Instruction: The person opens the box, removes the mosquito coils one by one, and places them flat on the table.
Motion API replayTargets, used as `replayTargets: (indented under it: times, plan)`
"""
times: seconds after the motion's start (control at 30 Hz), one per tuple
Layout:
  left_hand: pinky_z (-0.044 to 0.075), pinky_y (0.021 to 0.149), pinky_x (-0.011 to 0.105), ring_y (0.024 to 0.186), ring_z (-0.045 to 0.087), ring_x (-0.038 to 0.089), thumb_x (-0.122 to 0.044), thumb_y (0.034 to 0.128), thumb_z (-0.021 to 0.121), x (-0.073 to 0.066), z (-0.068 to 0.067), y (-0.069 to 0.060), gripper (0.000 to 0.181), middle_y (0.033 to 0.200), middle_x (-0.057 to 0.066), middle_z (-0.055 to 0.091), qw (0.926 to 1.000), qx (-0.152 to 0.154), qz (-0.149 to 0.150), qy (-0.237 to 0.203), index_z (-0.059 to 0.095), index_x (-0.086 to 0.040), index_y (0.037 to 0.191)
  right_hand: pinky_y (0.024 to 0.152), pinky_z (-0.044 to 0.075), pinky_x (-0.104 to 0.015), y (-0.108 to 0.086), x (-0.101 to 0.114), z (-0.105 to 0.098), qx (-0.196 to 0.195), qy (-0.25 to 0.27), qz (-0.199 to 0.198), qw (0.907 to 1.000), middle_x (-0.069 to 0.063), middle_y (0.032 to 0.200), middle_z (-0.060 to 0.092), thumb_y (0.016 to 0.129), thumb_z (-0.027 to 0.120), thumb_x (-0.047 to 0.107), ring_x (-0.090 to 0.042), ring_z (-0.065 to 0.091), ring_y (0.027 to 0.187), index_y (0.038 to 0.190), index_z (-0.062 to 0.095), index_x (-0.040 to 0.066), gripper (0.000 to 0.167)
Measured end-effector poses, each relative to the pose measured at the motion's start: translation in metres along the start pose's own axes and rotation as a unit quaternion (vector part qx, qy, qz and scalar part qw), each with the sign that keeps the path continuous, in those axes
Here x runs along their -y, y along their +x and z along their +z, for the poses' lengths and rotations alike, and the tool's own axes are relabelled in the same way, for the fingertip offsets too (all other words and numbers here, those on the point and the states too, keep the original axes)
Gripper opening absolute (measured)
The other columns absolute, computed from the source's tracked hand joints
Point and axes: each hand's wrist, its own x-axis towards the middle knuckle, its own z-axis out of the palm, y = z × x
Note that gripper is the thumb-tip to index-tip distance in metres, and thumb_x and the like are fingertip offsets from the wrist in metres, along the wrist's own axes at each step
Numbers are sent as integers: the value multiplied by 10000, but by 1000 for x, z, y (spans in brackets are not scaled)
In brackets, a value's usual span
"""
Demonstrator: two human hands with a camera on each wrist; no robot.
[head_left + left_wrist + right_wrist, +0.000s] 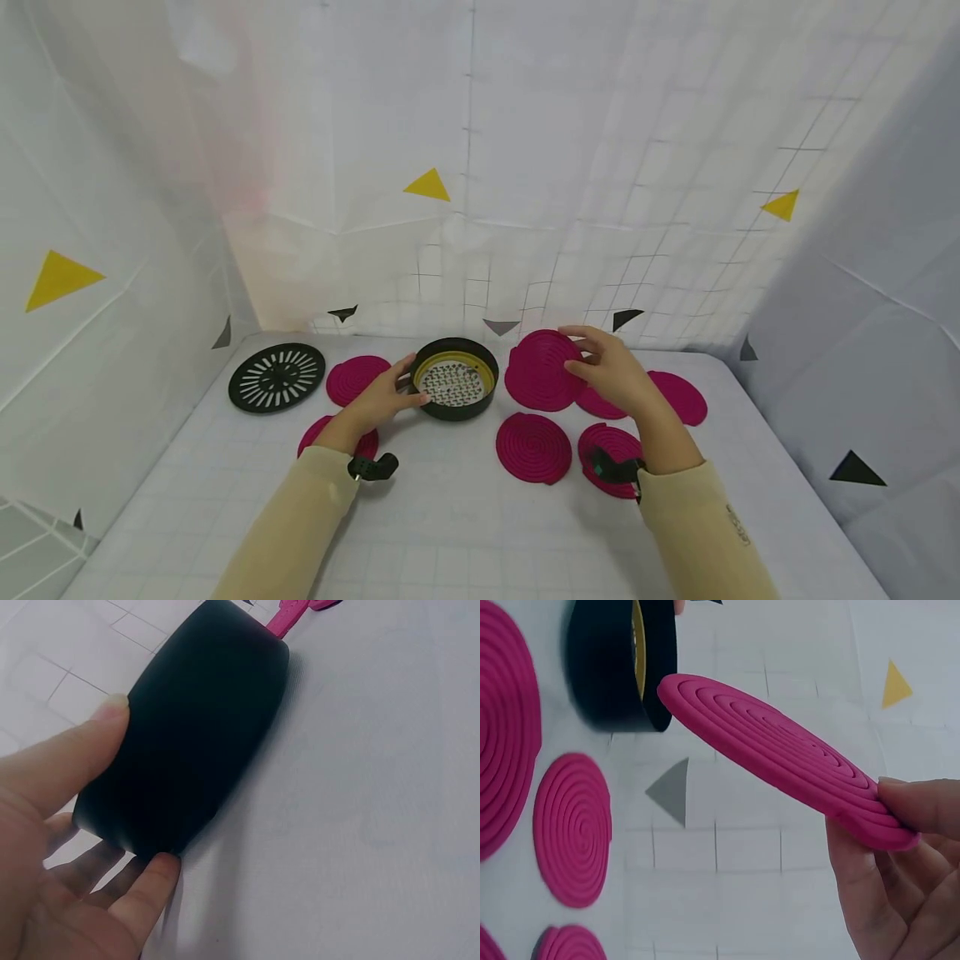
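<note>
A round black container (pixel 492 385) has a yellow inner ring and a perforated, pale metal-looking disc inside. My left hand (pixel 381 398) grips its left side; the left wrist view shows thumb and fingers around the dark wall (pixel 187 727). Whether its base touches the table is unclear. Right of it, my right hand (pixel 611 367) pinches a magenta spiral coaster (pixel 542 371) by its edge, thumb on one face and fingers on the other. In the right wrist view this coaster (pixel 765 742) is held tilted above the table, its far edge appearing near the container.
More magenta spiral coasters lie on the white table (pixel 450 533): one coaster (pixel 533 447) in front of the held one, several others near both forearms. A black slotted disc (pixel 277 378) lies at the far left. White sheet walls (pixel 525 125) enclose the back and sides.
</note>
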Motion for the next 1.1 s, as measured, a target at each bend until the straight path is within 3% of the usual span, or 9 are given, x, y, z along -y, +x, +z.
replayTargets:
  times: [0.37,0.57,0.83,0.9,1.03,1.1]
  plan:
    - [296,1148,550,1500,221,355,-241,913,757,2,1,2,912,1646,90,234,10000,-17,86,2,178,-169,1614,902,551,-509,-35,-28,-24,-163,-325,128,9993,-228,1389,549,977,646,106,-455,555,1248,1483,476,180,539]
    - [302,1145,550,1500,223,355,-251,909,763,3,0,2,921,1646,93,233,10000,-38,63,-17,177,-169,1614,787,577,-377,-53,-46,-35,-325,-509,-3,9982,-242,1317,596,973,653,98,-389,657,1090,1484,474,144,543]
    - [286,1157,537,1495,238,355,-259,914,757,1,0,0,914,1643,91,241,10000,-29,74,55,177,-176,1615,736,576,-288,-79,-68,-50,-455,-411,210,9979,-280,1378,534,987,645,135,-434,601,1164,1506,441,115,558]
    - [286,1157,539,1495,238,354,-259,912,759,1,0,0,915,1641,94,246,10000,-16,80,22,178,-176,1614,721,582,-293,-85,-71,-54,-494,-340,242,9979,-277,1374,539,988,646,145,-356,627,1131,1510,434,113,564]
    - [282,1161,533,1497,237,339,-250,911,760,2,-1,0,912,1633,95,265,10000,-9,61,-43,183,-184,1614,683,592,-312,-97,-78,-60,-596,-325,214,9975,-277,1348,556,987,650,155,-53,638,1001,1502,441,106,559]
    - [281,1163,527,1498,236,332,-253,909,763,1,-1,-1,913,1631,95,271,10000,-4,58,-67,186,-187,1613,679,592,-307,-103,-82,-63,-655,-435,235,9966,-283,1348,550,986,651,156,-27,634,989,1498,444,97,556]
